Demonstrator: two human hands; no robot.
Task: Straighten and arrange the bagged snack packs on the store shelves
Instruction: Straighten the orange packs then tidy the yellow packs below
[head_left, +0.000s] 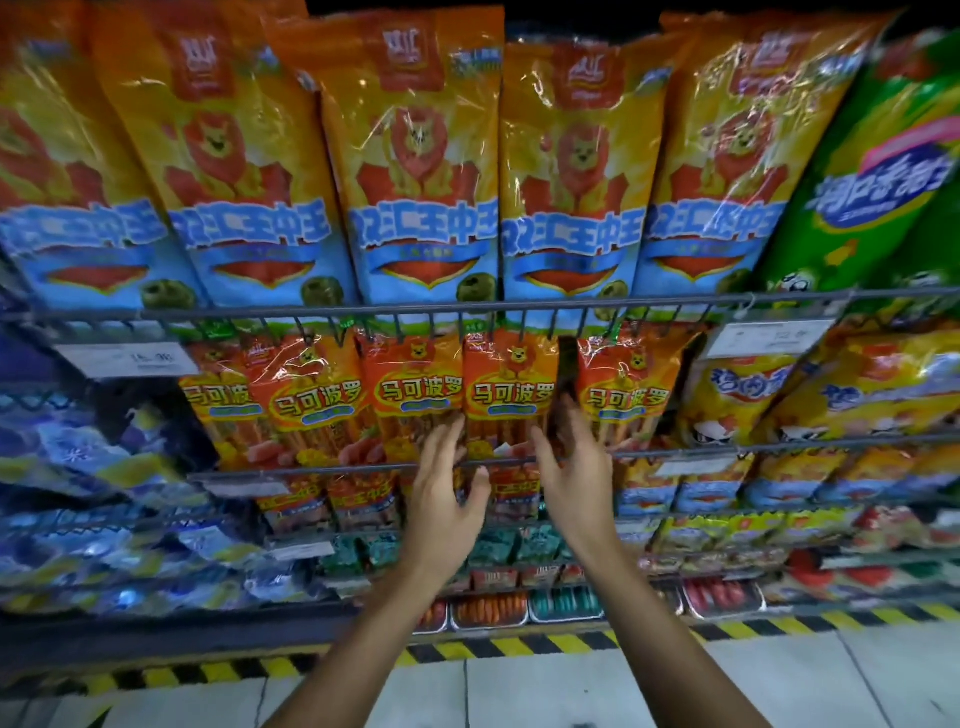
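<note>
Currently: orange snack pack (508, 395) on middle wire shelf (727, 453), flanked by left hand (441, 483) and right hand (574, 467), grip apart, fingers relaxed; risk: uneven squeeze likely tips neighbouring packs over the rail.

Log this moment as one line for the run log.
left hand: open, at red snack pack | right hand: open, same pack | gap beside it

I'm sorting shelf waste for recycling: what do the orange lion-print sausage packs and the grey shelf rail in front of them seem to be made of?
The orange lion-print sausage packs look like thin glossy plastic film: they crinkle and throw sharp glare streaks. The grey shelf rail looks like coated or painted metal wire: thin, straight, with a dull sheen; the exact finish is unclear.
</note>
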